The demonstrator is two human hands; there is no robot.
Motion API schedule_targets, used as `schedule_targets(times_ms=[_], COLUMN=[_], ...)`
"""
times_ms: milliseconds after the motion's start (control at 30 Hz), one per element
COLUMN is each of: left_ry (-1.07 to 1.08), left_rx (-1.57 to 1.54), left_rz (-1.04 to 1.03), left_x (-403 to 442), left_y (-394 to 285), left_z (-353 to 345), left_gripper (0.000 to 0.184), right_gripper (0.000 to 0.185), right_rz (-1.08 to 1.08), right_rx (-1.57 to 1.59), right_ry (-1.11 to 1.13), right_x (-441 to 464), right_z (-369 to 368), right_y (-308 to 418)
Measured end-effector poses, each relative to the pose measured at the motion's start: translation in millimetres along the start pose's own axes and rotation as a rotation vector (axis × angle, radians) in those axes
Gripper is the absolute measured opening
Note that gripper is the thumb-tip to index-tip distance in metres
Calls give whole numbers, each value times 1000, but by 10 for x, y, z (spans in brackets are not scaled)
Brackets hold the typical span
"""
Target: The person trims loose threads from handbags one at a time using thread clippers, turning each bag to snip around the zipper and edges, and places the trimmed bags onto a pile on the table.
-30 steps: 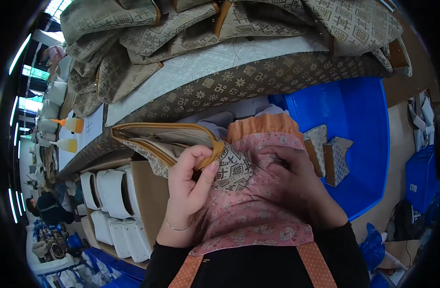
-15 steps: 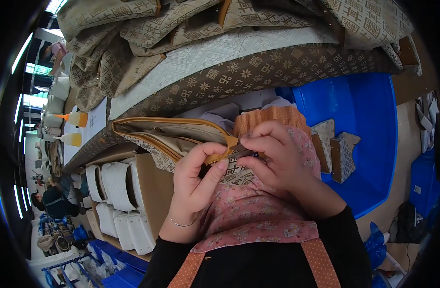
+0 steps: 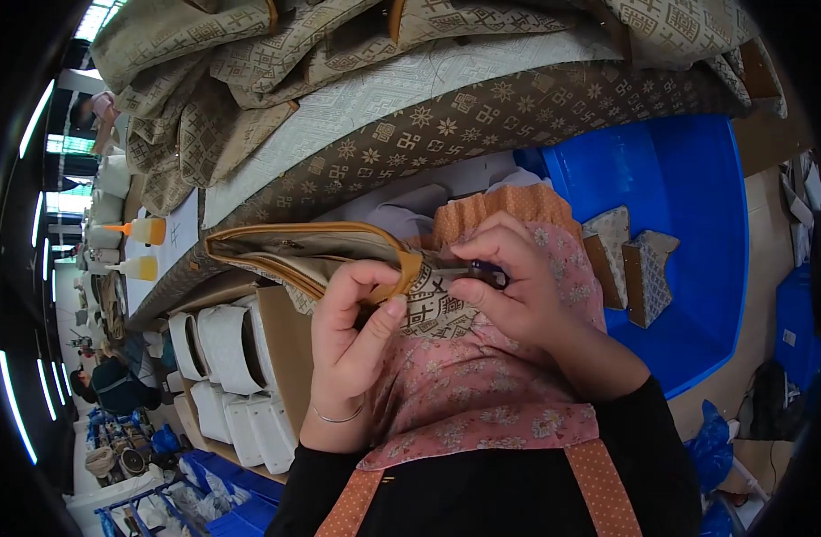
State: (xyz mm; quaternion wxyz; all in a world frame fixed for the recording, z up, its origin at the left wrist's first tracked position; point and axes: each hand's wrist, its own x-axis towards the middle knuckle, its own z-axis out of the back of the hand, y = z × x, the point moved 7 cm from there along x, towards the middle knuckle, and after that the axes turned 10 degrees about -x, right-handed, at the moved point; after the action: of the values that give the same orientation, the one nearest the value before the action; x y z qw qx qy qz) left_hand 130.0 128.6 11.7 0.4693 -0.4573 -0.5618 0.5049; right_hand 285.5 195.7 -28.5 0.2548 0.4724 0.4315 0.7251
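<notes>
My left hand [image 3: 352, 327] pinches the corner of a beige patterned bag [image 3: 437, 309] between thumb and fingers, at its tan trim [image 3: 411, 271]. The bag's mouth gapes toward the left, showing a pale lining and a zipper. In my right hand [image 3: 515, 282] is a pair of small thread snips [image 3: 489, 274] with a dark handle. Their metal blades point left, close to the trimmed corner; whether the tips touch it I cannot tell. The bag rests against the pink floral apron [image 3: 482, 385] on my lap.
A pile of patterned bags [image 3: 339, 54] lies on the cloth-covered table [image 3: 410, 134] ahead. Two glue bottles [image 3: 146, 231] stand at left. A blue bin [image 3: 697, 268] holds two stiff pieces [image 3: 648, 277] at right. A cardboard box [image 3: 285, 345] contains several white pieces [image 3: 227, 349].
The snips have drawn back to the right from the tan trim, showing more of their handle. My left hand and the bag corner have shifted slightly left.
</notes>
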Motion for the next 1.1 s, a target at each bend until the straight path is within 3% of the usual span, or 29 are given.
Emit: schedule_targets(times_ms=[133, 233, 333, 400, 433, 500, 633, 733, 800, 1100], left_ry=[-137, 43, 42, 31, 31, 57, 81, 85, 11, -14], left_rx=[-125, 44, 267, 723, 732, 615, 507, 620, 705, 629], left_rz=[-27, -43, -99, -129, -128, -384, -291, -348, -527, -523], left_x=[36, 74, 111, 146, 168, 155, 175, 172, 163, 200], left_y=[-131, -242, -348, -423, -396, -463, -404, -416, -495, -452], left_z=[-45, -63, -54, -50, -45, -88, -33, -102, -135, -83], left_gripper=[26, 29, 26, 18, 18, 14, 9, 9, 10, 12], right_gripper=[30, 30, 33, 33, 33, 31, 30, 30, 31, 31], right_rz=[-142, 11, -19, -42, -40, -23, 7, 17, -11, -21], right_rx=[239, 160, 188, 193, 201, 193, 196, 201, 222, 204], right_ry=[9, 78, 176, 201, 198, 185, 174, 150, 179, 180], right_x=[-78, -51, -74, -83, -75, -56, -27, -15, -10, 57], right_z=[-46, -39, -104, -125, -125, -127, -167, -161, -167, -176], right_y=[-108, 69, 118, 126, 129, 136, 149, 150, 155, 157])
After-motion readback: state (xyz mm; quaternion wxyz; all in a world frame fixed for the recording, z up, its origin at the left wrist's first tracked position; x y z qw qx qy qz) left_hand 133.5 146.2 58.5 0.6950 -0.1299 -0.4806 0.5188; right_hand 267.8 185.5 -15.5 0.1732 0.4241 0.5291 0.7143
